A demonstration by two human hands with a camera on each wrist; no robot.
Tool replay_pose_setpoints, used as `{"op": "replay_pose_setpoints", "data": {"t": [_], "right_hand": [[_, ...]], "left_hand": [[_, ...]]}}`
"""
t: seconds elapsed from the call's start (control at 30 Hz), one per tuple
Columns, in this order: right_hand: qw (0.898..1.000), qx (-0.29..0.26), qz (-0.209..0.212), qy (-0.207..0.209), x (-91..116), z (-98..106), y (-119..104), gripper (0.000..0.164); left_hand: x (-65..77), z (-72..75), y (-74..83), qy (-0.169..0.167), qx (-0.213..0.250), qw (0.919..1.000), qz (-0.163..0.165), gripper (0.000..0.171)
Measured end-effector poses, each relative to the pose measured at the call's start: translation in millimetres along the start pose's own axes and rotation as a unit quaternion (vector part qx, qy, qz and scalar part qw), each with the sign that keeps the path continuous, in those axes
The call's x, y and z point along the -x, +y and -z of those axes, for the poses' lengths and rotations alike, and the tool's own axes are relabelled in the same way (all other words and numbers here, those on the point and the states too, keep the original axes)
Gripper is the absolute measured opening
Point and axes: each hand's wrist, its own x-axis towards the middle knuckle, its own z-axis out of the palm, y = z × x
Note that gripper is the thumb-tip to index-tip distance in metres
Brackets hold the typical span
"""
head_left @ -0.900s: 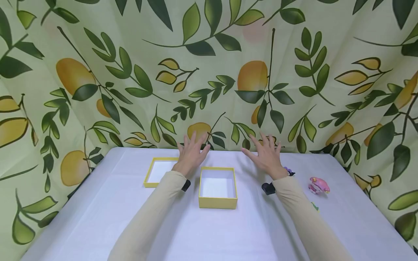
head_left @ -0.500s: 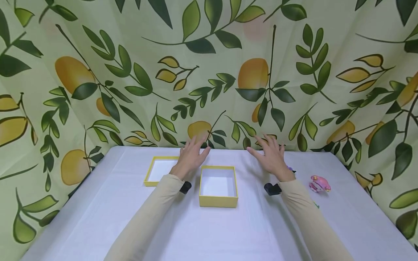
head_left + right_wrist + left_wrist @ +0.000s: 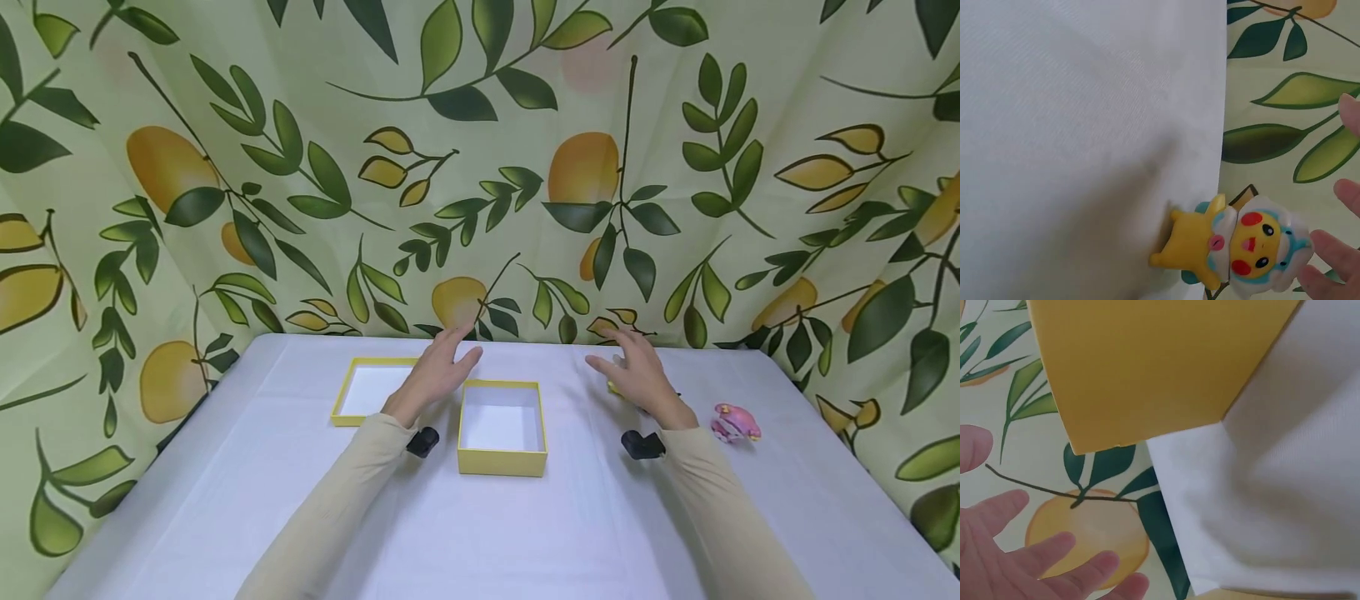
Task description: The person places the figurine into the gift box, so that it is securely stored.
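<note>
My left hand [image 3: 433, 377] hovers behind the left side of a yellow box [image 3: 500, 463] with a white inside. Its fingers are spread and loose in the left wrist view, holding nothing, and the box's yellow wall [image 3: 1147, 369] fills the top there. To the right of the box, my right hand [image 3: 641, 379] is over the table with relaxed fingers. A yellow toy figure [image 3: 1194, 240] with red cheeks and a white-and-blue hood stands beside its fingertips in the right wrist view. From the head view that figure is mostly hidden behind the right hand.
A shallow yellow-rimmed box lid [image 3: 345, 402] lies left of the box, partly behind the left hand. A pink toy [image 3: 736, 422] sits to the right of the right wrist. Behind the white table [image 3: 570, 533] hangs a leaf-patterned curtain [image 3: 480, 150].
My right hand has shifted right and slightly nearer, its fingers less spread. The left hand has moved slightly left and nearer, fingers closer together. A bit of the yellow figure now shows beside the right hand.
</note>
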Motion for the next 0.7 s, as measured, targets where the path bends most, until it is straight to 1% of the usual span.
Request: {"op": "replay_pose_setpoints", "data": {"t": [0.17, 0.3, 0.47, 0.7], "right_hand": [[1.0, -0.014, -0.016, -0.007, 2, 0, 6, 0.067], [1.0, -0.02, -0.012, -0.013, 4, 1, 12, 0.064], [1.0, -0.017, -0.008, -0.025, 5, 2, 17, 0.06], [0.999, -0.014, -0.011, -0.034, 5, 3, 21, 0.057]], "left_hand": [[4.6, -0.2, -0.4, 0.0, 0.026, 0.9996, -0.006, 0.056], [9.3, 0.9, 0.4, -0.003, 0.055, 0.9985, 0.005, 0.055], [14.2, 1.0, -1.8, -0.012, 0.066, 0.9974, 0.024, 0.053], [19.6, 0.8, -6.0, -0.02, 0.079, 0.9964, 0.022, 0.048]]}}
